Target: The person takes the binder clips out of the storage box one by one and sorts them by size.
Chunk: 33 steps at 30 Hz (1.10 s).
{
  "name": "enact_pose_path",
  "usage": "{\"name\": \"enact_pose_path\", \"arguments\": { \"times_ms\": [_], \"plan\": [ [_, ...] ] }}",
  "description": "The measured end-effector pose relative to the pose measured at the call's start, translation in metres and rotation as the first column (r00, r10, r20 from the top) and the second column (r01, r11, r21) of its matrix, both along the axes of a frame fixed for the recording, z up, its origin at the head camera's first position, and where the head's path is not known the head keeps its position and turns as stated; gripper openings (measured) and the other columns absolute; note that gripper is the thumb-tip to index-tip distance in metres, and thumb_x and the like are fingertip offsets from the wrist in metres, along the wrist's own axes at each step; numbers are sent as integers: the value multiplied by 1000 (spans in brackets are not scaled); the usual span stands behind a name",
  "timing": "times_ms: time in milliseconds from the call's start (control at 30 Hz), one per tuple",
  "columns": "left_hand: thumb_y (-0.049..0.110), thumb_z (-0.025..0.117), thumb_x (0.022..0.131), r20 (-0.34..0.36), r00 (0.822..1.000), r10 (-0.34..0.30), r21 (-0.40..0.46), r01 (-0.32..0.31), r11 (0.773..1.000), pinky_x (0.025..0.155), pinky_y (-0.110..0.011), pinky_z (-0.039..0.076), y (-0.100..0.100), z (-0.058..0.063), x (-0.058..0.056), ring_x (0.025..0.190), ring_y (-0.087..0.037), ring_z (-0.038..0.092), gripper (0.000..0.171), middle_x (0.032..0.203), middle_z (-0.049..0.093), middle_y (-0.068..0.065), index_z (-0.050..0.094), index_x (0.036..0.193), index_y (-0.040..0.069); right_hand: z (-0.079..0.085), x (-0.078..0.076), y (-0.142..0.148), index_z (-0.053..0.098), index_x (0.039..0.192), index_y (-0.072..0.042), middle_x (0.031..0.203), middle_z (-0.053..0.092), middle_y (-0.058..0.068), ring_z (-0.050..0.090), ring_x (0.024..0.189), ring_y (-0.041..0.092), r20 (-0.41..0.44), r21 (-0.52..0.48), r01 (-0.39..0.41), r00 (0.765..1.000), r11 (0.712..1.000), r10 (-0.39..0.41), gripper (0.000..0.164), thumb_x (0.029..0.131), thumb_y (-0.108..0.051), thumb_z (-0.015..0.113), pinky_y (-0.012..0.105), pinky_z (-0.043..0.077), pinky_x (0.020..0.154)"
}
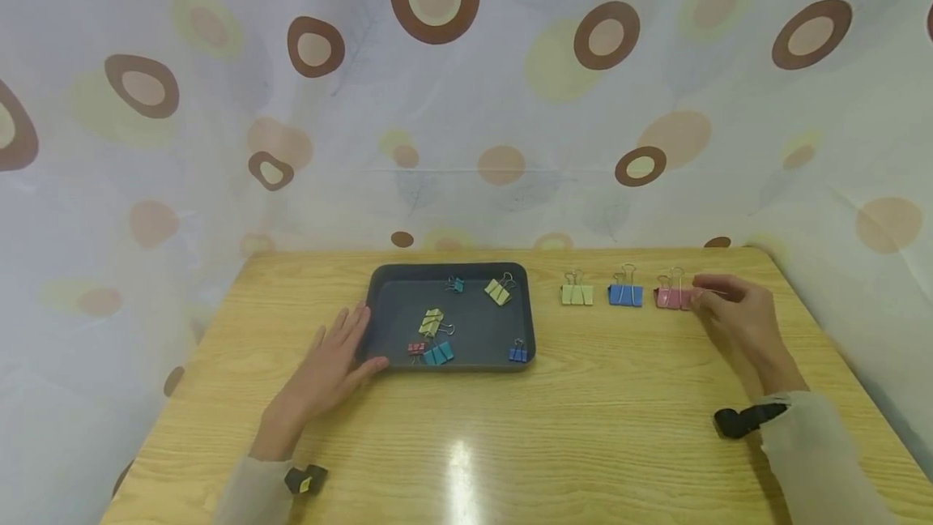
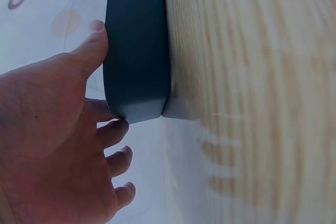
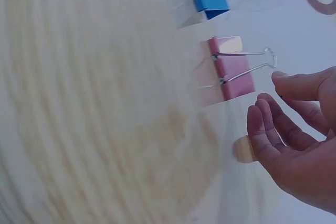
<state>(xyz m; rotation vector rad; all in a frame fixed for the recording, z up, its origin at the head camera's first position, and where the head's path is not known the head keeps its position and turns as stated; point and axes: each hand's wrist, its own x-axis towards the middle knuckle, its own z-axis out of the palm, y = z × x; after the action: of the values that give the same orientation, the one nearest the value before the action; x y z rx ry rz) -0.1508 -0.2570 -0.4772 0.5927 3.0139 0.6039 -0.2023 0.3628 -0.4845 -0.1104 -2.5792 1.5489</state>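
Observation:
My left hand [image 1: 328,367] rests at the near left corner of a dark tray [image 1: 375,290], its fingers spread along the left side. In the left wrist view, the thumb touches the tray's rim and a fingertip meets its corner. My right hand [image 1: 743,326] is beside a pink binder clip [image 1: 673,298] at the right end of a row. The right wrist view shows its fingers loosely bent, apart from the pink clip and holding nothing. Left of that clip stand a blue binder clip [image 1: 627,296] and a pale yellow binder clip [image 1: 577,296], handles up.
Several more binder clips lie in the tray: a yellow one [image 1: 499,292], a small teal one [image 1: 455,285], a small blue one [image 1: 518,354], and a cluster with a teal clip [image 1: 439,354] at the near left. Behind the wooden table [image 1: 583,428] hangs a patterned curtain [image 1: 503,104].

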Motion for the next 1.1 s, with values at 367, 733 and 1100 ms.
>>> {"name": "enact_pose_path", "arguments": {
  "times_ms": [367, 733, 1100],
  "plan": [
    [50, 58, 102, 0, 1000, 3, -2, -3, 1000, 120, -68, 11, -1, 2, 1, 154, -47, 13, 87, 169, 17, -20, 23, 161, -4, 23, 14, -33, 61, 129, 13, 113, 75, -7, 70, 95, 4, -165, -240, -103, 984, 965, 64, 36, 98, -5, 69, 16, 58, 78],
    [49, 59, 103, -7, 1000, -4, 5, 4, 1000, 120, -68, 12, 0, 1, 1, 153, -47, 14, 87, 168, 18, -20, 23, 160, -4, 34, 25, -74, 61, 126, 15, 117, 72, 1, 71, 99, 9, -231, -251, -181, 965, 951, 122, 33, 98, -1, 68, 20, 58, 83],
    [48, 59, 103, -12, 1000, -2, 9, 2, 1000, 120, -68, 12, 1, 2, 2, 153, -47, 14, 86, 168, 18, -21, 23, 160, -5, 37, 31, -116, 63, 129, 6, 121, 69, 6, 66, 108, 12, -272, -91, -291, 927, 952, 258, 30, 100, -5, 66, 18, 56, 86]
  ]
}}
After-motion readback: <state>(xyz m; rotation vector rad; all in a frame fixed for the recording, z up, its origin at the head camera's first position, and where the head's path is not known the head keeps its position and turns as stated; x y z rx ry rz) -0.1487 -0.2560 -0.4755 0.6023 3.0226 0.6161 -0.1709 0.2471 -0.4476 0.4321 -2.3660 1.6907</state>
